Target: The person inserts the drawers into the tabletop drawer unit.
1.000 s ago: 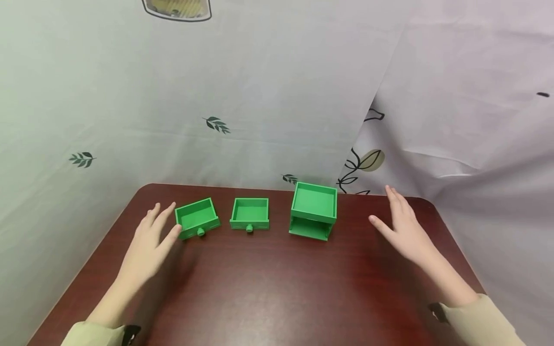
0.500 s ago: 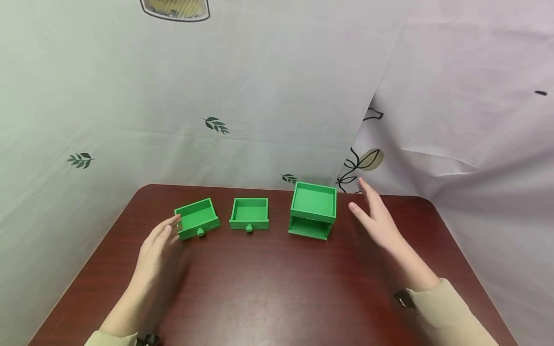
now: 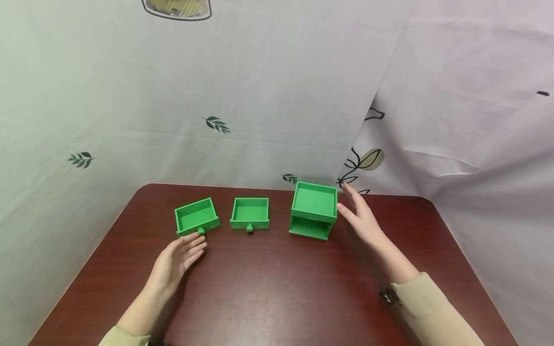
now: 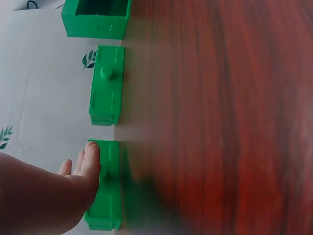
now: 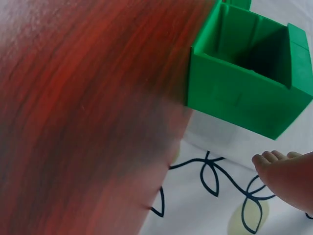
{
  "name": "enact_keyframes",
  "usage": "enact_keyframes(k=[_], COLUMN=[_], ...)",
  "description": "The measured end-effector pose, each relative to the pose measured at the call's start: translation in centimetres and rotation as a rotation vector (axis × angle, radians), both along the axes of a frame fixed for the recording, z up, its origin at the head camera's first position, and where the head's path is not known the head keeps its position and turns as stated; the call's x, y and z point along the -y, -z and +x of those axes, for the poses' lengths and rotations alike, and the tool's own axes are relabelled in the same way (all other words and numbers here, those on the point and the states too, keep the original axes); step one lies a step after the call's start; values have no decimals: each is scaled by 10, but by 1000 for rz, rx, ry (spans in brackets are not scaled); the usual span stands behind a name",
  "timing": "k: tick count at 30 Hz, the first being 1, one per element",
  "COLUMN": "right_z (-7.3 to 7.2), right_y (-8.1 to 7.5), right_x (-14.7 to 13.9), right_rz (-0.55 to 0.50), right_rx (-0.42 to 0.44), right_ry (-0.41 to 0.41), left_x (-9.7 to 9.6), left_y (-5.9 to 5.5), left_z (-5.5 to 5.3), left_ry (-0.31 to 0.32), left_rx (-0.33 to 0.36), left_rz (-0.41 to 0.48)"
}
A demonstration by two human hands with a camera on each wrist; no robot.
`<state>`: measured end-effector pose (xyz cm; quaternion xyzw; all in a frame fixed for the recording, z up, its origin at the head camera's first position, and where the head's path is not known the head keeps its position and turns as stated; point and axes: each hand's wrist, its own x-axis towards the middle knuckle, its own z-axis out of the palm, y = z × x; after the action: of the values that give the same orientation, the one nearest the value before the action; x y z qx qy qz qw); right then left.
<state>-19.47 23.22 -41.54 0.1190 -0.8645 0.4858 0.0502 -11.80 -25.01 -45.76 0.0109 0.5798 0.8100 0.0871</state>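
On the table's left stands a tilted green drawer (image 3: 195, 216) with a round knob. My left hand (image 3: 170, 264) is just in front of it, fingers straight and palm partly turned up, holding nothing; whether it touches the knob I cannot tell. Beside it, a second green drawer (image 3: 250, 211) faces forward, its knob (image 4: 107, 72) plain in the left wrist view. Farther right is a green cabinet frame (image 3: 312, 209) with a shallow tray-like top and an open front slot. My right hand (image 3: 365, 221) hovers at its right side with fingers extended, gripping nothing.
A dark reddish wooden table (image 3: 268, 293) carries everything. Behind it hangs a pale cloth (image 3: 268, 96) printed with leaves, close to the table's back edge. Both drawers and the cabinet stand near that edge.
My left hand has swung right and toward me, turning its palm up, from the left drawer's side to its front. My right hand has moved left to the cabinet's side. The green pieces stay put.
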Motion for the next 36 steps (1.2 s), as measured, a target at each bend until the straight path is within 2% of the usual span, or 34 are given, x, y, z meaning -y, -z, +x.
enact_keyframes(k=[6,11,16,19,24,31,36], right_z=[-5,-8,-8,-8,-8,-11,-16], right_y=[8,14,18,21,24,23,25], right_x=[3,2,1,1,1,-2,-4], right_rz=[-36,-89,-116,-129,-142,-130,-161], right_rx=[34,49,59,66,90,105,116], right_ry=[-13,-41,-76,-94,-113,-148,-173], left_x=[0,-1,-1,-2,-3,-4,-6], left_y=[5,6,6,7,7,3,0], left_z=[-5,-11,-19,-24,-29,-33,-36], left_ry=[20,7,20,40,51,11,-37], left_rx=[145,263,374,412,436,487,528], left_rz=[89,135,229,263,280,327,353])
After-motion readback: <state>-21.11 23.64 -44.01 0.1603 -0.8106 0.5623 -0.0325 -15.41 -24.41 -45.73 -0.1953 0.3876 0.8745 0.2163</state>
